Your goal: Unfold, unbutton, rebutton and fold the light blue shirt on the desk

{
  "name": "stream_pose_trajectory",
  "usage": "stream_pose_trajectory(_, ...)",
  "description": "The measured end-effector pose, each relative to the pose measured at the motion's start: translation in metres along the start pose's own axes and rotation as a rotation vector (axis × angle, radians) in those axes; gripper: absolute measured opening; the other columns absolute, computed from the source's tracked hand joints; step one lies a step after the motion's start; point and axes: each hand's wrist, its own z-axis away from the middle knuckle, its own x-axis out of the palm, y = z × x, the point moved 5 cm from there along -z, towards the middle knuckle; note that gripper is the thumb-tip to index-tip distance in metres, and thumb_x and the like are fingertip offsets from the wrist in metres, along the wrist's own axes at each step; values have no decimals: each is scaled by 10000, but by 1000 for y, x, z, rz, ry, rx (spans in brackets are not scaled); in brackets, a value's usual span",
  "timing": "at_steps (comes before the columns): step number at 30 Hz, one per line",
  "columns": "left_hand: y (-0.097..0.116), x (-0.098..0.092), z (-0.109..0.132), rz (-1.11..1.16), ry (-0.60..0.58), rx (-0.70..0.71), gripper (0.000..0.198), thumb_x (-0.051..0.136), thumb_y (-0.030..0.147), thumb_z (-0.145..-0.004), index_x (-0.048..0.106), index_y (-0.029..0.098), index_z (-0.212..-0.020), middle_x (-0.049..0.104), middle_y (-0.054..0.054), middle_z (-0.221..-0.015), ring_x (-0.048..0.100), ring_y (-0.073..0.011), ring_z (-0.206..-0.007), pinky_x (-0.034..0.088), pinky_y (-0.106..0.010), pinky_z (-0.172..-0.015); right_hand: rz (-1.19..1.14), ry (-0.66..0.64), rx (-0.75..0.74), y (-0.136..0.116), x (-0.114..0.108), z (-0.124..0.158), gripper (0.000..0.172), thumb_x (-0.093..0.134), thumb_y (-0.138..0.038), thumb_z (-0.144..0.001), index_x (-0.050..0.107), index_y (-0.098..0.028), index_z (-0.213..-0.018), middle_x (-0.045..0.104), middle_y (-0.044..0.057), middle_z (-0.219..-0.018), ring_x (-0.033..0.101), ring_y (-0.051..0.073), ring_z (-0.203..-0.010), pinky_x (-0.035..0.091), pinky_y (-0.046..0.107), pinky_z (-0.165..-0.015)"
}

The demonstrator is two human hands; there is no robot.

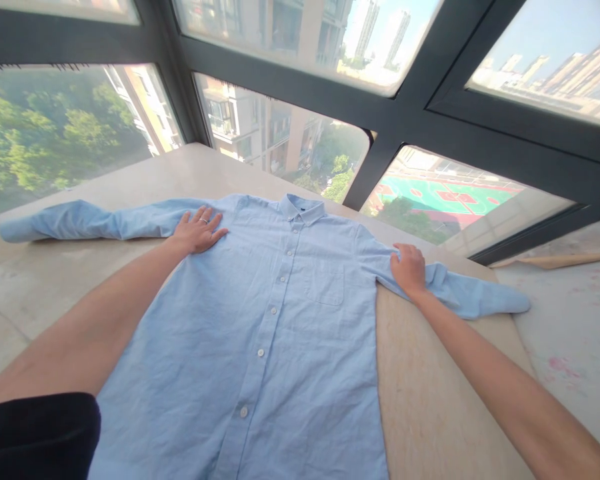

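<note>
A light blue button-up shirt (220, 320) lies face up and buttoned, its collar (304, 208) pointing away from me and its sleeves stretched out to both sides. My left hand (199, 230), with a ring on one finger, rests flat with fingers spread near the shoulder of the left-hand sleeve (95, 220). On the other side my right hand (409, 267) lies on the upper part of the right-hand sleeve (470, 290); its fingers are curled against the cloth, and their tips are partly hidden. The shirt's lower hem runs out of view.
The shirt lies on a pale stone-like ledge (430, 387). Dark window frames (290, 80) rise close behind it, with buildings and trees outside. A wall with a pink floral pattern (575, 333) borders the ledge on the right.
</note>
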Motion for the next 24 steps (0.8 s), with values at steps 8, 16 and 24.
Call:
stream_pose_trajectory(8, 52, -21, 29, -61, 190, 50, 551, 301, 159, -917, 413, 64, -1447, 241, -181, -1598, 122, -259, -1508, 54, -524, -1192, -214, -236, -423, -113, 0, 99, 444, 394, -411, -971, 567, -167, -1299, 544, 160, -1386, 479, 303, -1292, 378, 469, -1083)
stream_pose_trajectory(16, 69, -17, 109, 128, 115, -181, 648, 366, 396, -953, 316, 37, -1490, 242, -220, -1588, 157, -317, -1495, 222, -470, -1175, -197, -293, -481, -131, 20, 147, 541, 308, -425, -1003, 472, -125, -1423, 385, 182, -1534, 322, 325, -1437, 279, 529, -1154)
stream_pose_trajectory(24, 105, 19, 228, 213, 220, -439, 606, 311, 441, -970, 446, 74, -1433, 375, -232, -1523, 274, -348, -1455, 221, -542, -1163, -196, -310, -456, -129, 23, 140, 543, 315, -439, -997, 448, -168, -1448, 374, 152, -1547, 315, 306, -1445, 277, 535, -1154)
